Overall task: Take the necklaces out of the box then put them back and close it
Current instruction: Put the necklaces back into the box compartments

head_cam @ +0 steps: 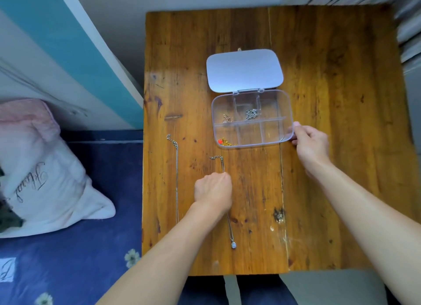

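Two necklaces lie out on the table point(330, 145) while both hands work beside the open box point(251, 119).

The right hand point(311, 143) pinches the box's right rim, fingers curled around the edge. The left hand point(213, 189), below the box, is closed in a fist over the pendant necklace point(230, 227), though the grip itself is hidden. A plain chain point(177, 179) lies left of the box. In the box sit a silver chain point(250, 114), a pinkish chain point(227, 118) and a gold chain point(225, 142); its lid point(245, 70) lies flat behind.
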